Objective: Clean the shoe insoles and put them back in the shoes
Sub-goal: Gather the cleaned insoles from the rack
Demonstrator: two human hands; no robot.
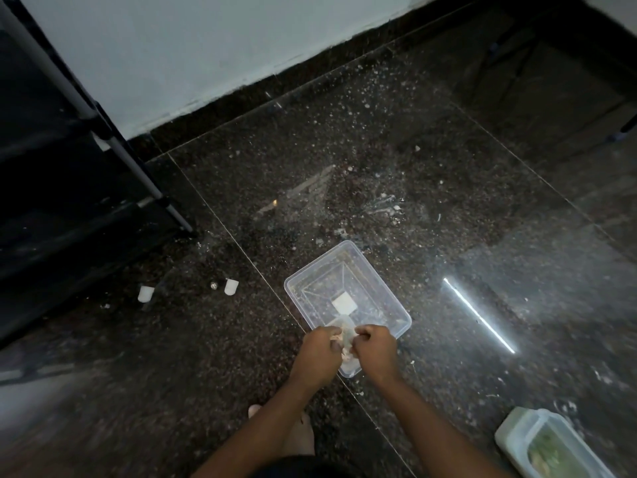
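A clear plastic tub (375,270) stands on the dark speckled floor in front of me, with a white square piece (344,302) lying in it. Over the tub's near corner my left hand (319,353) and my right hand (375,350) are curled side by side round a small pale wet cloth (346,339), which shows between the fists. The cloth is mostly hidden by the fingers. No shoe or insole is plainly visible.
A black shoe rack (79,174) with grey poles stands at the left against the white wall. Two small white caps (231,286) lie on the floor left of the tub. A lidded container (548,443) sits at the bottom right. My bare foot (296,432) is below the hands.
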